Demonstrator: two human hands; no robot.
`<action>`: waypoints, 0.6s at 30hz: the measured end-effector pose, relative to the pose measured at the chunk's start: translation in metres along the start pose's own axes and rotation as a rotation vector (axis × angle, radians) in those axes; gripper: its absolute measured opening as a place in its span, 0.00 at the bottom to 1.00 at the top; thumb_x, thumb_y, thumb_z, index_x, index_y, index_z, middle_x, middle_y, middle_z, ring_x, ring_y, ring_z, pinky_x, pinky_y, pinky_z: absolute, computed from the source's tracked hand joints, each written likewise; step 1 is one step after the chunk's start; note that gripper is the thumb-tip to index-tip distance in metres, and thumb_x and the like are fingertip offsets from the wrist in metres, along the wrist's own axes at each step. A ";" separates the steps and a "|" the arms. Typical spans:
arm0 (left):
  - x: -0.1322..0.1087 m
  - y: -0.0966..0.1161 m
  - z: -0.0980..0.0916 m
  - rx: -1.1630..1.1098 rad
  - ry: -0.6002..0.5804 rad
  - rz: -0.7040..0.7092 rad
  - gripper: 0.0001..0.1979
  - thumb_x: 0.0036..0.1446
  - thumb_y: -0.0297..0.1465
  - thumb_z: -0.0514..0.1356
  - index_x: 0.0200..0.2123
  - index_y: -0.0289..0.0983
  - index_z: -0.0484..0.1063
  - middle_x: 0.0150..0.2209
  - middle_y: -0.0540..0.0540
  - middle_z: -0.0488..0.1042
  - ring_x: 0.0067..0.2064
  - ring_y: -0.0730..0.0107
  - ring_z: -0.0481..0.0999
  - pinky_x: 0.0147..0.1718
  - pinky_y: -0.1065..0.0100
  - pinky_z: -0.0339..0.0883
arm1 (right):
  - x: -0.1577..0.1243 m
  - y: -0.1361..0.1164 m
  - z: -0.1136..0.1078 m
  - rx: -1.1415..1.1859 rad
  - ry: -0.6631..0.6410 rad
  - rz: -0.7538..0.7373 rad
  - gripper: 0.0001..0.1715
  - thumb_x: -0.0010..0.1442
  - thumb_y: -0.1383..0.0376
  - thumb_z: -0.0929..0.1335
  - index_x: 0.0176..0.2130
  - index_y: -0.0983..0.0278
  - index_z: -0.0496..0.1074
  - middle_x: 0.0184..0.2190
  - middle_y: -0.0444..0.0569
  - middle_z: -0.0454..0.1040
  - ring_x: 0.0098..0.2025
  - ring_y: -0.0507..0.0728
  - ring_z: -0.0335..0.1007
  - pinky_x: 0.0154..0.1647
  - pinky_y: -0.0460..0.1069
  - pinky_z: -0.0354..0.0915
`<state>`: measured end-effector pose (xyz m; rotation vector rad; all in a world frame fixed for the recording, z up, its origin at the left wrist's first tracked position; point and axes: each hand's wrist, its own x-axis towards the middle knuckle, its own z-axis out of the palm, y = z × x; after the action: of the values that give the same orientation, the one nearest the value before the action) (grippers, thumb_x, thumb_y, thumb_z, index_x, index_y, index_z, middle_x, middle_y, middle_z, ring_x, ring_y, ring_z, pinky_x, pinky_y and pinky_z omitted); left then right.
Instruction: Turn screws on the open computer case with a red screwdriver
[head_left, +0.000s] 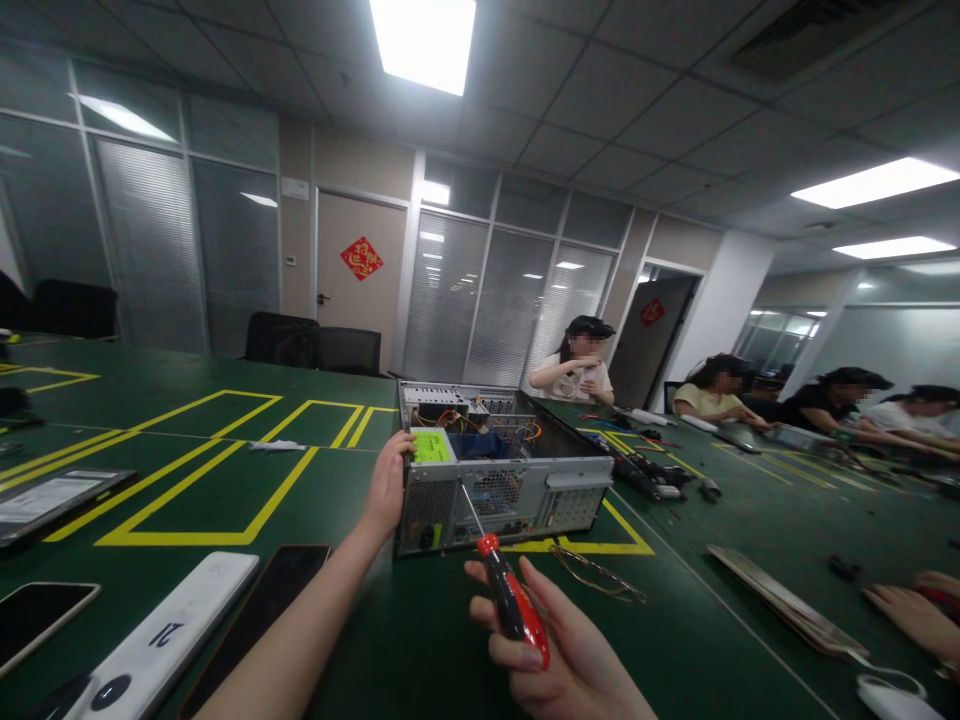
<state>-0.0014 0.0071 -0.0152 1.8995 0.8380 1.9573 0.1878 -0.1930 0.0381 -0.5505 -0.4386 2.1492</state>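
Note:
An opened computer case (574,478) lies on its side on the green table, its rear panel facing me and its inside wiring showing. A bright green label (430,446) covers the power supply at the case's near left corner. My left hand (388,485) grips that corner, with fingers over the top edge. In my right hand (551,640), a red and black screwdriver (513,600) is held by its handle. The shaft points up and away to the rear panel, its tip near the panel beside the power supply; whether it touches a screw I cannot make out.
Glasses (600,575) lie right of the case. Dark cables and parts (651,478) sit beyond. A white device marked 21 (169,635), phones and a hard drive (60,500) are at left. Co-workers (577,365) sit along the far right; another person's hand (919,610) rests at the right edge.

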 end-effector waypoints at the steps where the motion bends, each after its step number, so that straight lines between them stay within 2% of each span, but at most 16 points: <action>1: 0.000 0.000 0.000 -0.003 0.002 0.001 0.19 0.65 0.39 0.40 0.39 0.38 0.67 0.50 0.41 0.69 0.59 0.62 0.63 0.60 0.52 0.53 | -0.002 -0.002 0.001 -0.018 -0.009 -0.011 0.27 0.53 0.61 0.69 0.51 0.68 0.66 0.32 0.51 0.72 0.20 0.43 0.54 0.14 0.36 0.44; 6: -0.001 -0.001 0.000 0.000 -0.002 -0.005 0.19 0.65 0.39 0.40 0.40 0.38 0.67 0.51 0.41 0.69 0.59 0.61 0.63 0.60 0.52 0.54 | -0.010 -0.011 0.003 -0.117 -0.119 -0.060 0.29 0.45 0.74 0.68 0.49 0.70 0.66 0.40 0.56 0.73 0.30 0.49 0.65 0.24 0.40 0.59; 9: -0.001 -0.001 -0.001 0.000 -0.005 -0.002 0.19 0.65 0.40 0.40 0.40 0.38 0.67 0.51 0.40 0.69 0.59 0.61 0.63 0.60 0.52 0.54 | -0.011 -0.011 0.001 -0.219 -0.135 -0.069 0.29 0.49 0.73 0.70 0.52 0.70 0.63 0.43 0.57 0.73 0.38 0.53 0.71 0.35 0.44 0.65; 11: -0.001 -0.001 0.000 -0.001 -0.001 0.002 0.19 0.65 0.40 0.40 0.39 0.38 0.67 0.50 0.40 0.69 0.59 0.61 0.63 0.60 0.52 0.53 | -0.009 -0.008 -0.002 -0.254 -0.122 -0.097 0.31 0.51 0.70 0.72 0.53 0.69 0.62 0.42 0.57 0.74 0.41 0.55 0.72 0.39 0.46 0.65; 14: 0.000 0.000 0.000 0.000 0.007 0.002 0.20 0.65 0.41 0.40 0.39 0.38 0.66 0.50 0.40 0.69 0.58 0.61 0.64 0.60 0.52 0.54 | -0.003 -0.002 -0.005 -0.234 -0.079 -0.142 0.33 0.50 0.65 0.74 0.53 0.68 0.63 0.37 0.53 0.74 0.34 0.51 0.72 0.34 0.43 0.64; 18: 0.000 0.000 0.000 0.006 0.003 0.002 0.20 0.65 0.40 0.40 0.39 0.38 0.67 0.50 0.41 0.69 0.59 0.62 0.63 0.60 0.53 0.53 | 0.002 0.002 -0.007 -0.108 -0.092 -0.155 0.26 0.48 0.59 0.75 0.43 0.71 0.69 0.25 0.44 0.68 0.22 0.44 0.59 0.19 0.37 0.54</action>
<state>-0.0012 0.0068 -0.0153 1.9016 0.8439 1.9614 0.1886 -0.1920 0.0309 -0.4628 -0.6309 2.0159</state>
